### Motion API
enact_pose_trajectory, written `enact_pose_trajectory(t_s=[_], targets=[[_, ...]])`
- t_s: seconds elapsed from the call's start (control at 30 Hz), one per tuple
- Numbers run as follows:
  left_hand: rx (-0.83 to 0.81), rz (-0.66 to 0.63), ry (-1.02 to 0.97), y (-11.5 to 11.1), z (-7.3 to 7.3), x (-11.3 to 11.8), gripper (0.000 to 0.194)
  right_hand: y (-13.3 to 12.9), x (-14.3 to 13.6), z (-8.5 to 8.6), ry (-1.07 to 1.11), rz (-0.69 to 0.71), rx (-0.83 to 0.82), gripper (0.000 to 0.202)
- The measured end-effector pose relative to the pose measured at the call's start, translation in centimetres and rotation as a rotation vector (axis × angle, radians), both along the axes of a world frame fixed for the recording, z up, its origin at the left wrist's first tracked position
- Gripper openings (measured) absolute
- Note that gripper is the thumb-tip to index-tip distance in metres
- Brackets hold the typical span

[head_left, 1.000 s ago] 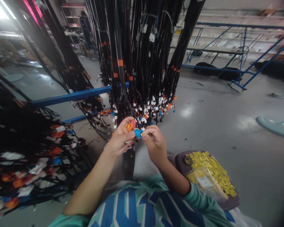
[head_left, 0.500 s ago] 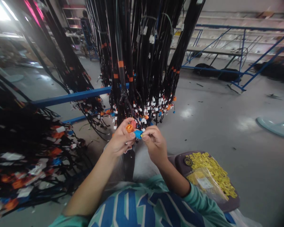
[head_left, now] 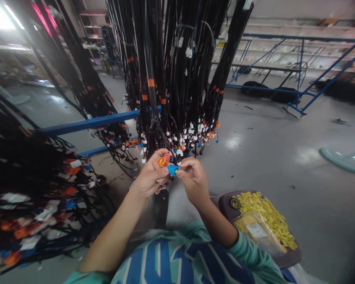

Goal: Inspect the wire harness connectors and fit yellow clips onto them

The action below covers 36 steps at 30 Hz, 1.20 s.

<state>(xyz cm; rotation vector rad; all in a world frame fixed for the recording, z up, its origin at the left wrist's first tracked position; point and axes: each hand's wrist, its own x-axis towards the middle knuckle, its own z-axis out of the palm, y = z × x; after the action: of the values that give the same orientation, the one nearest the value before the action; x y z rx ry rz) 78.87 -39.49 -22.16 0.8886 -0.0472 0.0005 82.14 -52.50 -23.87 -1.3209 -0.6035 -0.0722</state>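
In front of my chest, my left hand (head_left: 150, 175) is closed around a small group of connectors. Among them are a blue connector (head_left: 173, 170), an orange one (head_left: 161, 161) and a red one (head_left: 167, 156). A bit of yellow shows at the blue connector's right end. There my right hand (head_left: 194, 180) touches it with thumb and forefinger pinched; whether anything is between those fingertips is too small to tell. Black cable bundles (head_left: 154, 122) hang just beyond both hands, with white, orange and blue connectors at their lower ends.
A dark tray (head_left: 225, 207) at the lower right holds many yellow pieces (head_left: 263, 209) and a clear plastic bag (head_left: 258, 230). More harnesses (head_left: 56, 189) hang at the left over a blue rail (head_left: 91, 123). A blue frame (head_left: 301, 71) stands behind.
The right fingertips have drawn slightly back from the blue connector's end, where more yellow now shows. The left hand keeps its hold.
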Motion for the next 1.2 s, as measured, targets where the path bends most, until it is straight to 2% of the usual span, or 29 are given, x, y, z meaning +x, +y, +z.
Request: enact_pose_trajectory(t_s=[0.13, 0.27, 0.63, 0.8, 0.9, 0.97, 1.07, 1.2], targets=[[0.034, 0.027, 0.001, 0.0, 0.2, 0.0, 0.059, -0.2, 0.0, 0.3, 0.180, 0.166, -0.017, 0.018], [0.061, 0.022, -0.002, 0.0, 0.4, -0.1, 0.059, -0.7, 0.0, 1.0, 0.250, 0.294, -0.009, 0.018], [0.109, 0.035, -0.005, 0.0, 0.7, 0.1, 0.059, 0.1, -0.1, 0.6, 0.273, 0.153, 0.155, 0.014], [0.148, 0.094, 0.018, -0.2, 0.5, 0.2, 0.058, 0.2, 0.1, 0.5, 0.288, 0.120, 0.173, 0.011], [0.115, 0.111, 0.042, -0.2, 0.2, 0.3, 0.057, 0.2, 0.5, 0.6, 0.320, 0.150, 0.145, 0.012], [0.067, 0.102, 0.045, 0.0, 0.2, 0.2, 0.057, 0.1, 0.9, 0.5, 0.360, 0.225, 0.131, 0.017], [-0.009, 0.079, 0.036, 1.0, 0.3, -0.3, 0.058, 0.0, 1.8, -0.3, 0.443, 0.309, 0.118, 0.027], [-0.064, 0.048, 0.025, 2.5, 0.2, -1.2, 0.061, 0.2, 4.0, -2.4, 0.451, 0.178, -0.006, 0.033]])
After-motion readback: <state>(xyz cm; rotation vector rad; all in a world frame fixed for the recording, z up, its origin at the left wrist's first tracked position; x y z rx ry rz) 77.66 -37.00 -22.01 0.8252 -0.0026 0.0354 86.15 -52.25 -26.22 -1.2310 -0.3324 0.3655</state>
